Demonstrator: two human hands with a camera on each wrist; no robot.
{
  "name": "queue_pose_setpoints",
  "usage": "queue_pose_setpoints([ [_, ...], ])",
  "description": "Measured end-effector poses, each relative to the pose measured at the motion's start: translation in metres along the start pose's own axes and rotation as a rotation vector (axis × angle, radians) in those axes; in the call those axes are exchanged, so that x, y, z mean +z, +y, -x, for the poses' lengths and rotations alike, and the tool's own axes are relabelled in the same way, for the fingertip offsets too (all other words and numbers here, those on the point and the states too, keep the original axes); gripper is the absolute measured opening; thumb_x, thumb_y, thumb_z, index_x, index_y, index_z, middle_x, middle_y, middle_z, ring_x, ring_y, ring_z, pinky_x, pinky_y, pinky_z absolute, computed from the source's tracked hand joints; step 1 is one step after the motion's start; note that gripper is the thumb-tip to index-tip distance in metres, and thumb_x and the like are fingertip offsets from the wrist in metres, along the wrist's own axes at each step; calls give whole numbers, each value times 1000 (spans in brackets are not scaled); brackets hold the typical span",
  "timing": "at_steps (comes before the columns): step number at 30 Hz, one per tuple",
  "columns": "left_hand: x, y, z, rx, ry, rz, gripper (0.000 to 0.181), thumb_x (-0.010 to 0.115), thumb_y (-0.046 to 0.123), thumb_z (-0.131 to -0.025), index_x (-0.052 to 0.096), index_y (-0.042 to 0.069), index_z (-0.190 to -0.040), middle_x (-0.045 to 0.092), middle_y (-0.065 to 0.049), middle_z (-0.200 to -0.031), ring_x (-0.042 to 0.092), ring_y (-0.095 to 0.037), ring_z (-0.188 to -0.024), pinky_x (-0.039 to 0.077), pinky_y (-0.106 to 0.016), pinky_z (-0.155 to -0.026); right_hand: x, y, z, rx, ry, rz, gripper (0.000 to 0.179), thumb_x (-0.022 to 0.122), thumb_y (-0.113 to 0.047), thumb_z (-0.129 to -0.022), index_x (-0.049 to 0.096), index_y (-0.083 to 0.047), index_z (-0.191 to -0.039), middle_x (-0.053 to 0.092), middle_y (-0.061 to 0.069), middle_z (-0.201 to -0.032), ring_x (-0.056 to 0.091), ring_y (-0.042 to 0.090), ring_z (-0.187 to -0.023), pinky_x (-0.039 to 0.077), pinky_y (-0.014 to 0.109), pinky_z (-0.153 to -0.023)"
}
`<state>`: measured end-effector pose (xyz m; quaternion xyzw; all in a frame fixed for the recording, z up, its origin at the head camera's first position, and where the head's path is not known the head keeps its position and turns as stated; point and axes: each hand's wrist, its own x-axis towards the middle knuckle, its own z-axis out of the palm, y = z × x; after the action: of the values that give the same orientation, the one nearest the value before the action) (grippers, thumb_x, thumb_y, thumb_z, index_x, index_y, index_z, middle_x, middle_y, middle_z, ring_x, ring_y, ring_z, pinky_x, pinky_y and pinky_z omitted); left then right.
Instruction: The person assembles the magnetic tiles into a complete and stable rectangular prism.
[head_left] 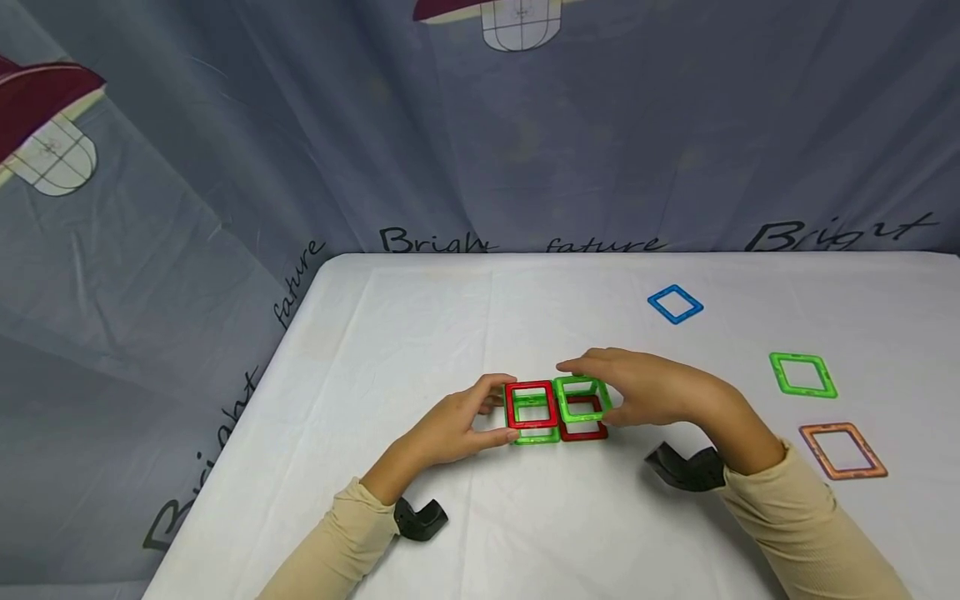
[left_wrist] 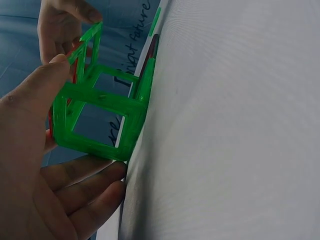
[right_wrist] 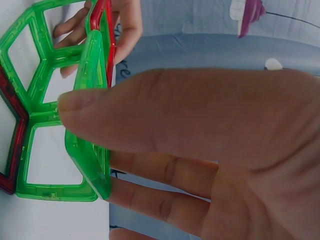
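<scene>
Hands [head_left: 453, 425] [head_left: 656, 387] block both sides of joined tile frames [head_left: 553, 406]; near side open between black wrist mounts [head_left: 422, 522] [head_left: 684, 469].

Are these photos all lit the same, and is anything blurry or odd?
Head view: bright, with a soft shadow beside the right sleeve; left wrist view: much dimmer, the white table turned on its side; right wrist view: the right hand looms large and looks slightly soft, partly covering the green square.
</scene>
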<state>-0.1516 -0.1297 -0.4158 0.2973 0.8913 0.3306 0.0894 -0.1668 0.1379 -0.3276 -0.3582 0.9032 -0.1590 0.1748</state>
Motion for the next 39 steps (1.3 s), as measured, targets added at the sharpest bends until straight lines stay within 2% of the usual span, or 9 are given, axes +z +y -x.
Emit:
queue_pose_setpoints([
  [15, 0, 4, 0, -7, 27, -40, 60, 63, 43, -82, 35, 25, -132, 62, 3, -110, 60, -11, -98, 49, -28, -86, 0, -1, -2, -40, 18, 15, 65, 75, -10, -72, 47, -10, -131, 55, 5, -122, 51, 24, -112, 47, 45, -90],
  [21, 0, 4, -1, -12, 27, -46, 60, 64, 43, -82, 35, 26, -132, 62, 3, -109, 60, -10, -98, 49, -28, -86, -1, 1, -2, -15, 4, -6, 66, 75, -12, -72, 46, -9, -132, 54, 7, -125, 50, 26, -114, 45, 47, -91],
  [26, 0, 4, 0, -24, 25, -50, 60, 63, 43, -83, 34, 26, -132, 62, 3, -110, 60, -11, -99, 49, -29, -87, -5, 8, -1, 34, -4, -78, 67, 74, -21, -75, 44, -11, -134, 48, 10, -133, 41, 33, -124, 39, 52, -97],
  [32, 0, 4, 0, -32, 28, -57, 60, 64, 43, -82, 35, 27, -132, 63, 3, -109, 60, -10, -98, 49, -30, -86, -11, 41, -6, 62, 102, -145, 69, 68, -36, -80, 39, -11, -138, 41, 15, -139, 35, 38, -129, 32, 56, -101],
  [39, 2, 3, 1, -40, 14, -39, 60, 63, 44, -82, 34, 26, -132, 62, 2, -111, 60, -12, -99, 48, -30, -87, -15, 106, -14, 267, 263, -176, 74, 60, -38, -87, 24, -6, -143, 20, 28, -145, 19, 47, -131, 21, 65, -100],
])
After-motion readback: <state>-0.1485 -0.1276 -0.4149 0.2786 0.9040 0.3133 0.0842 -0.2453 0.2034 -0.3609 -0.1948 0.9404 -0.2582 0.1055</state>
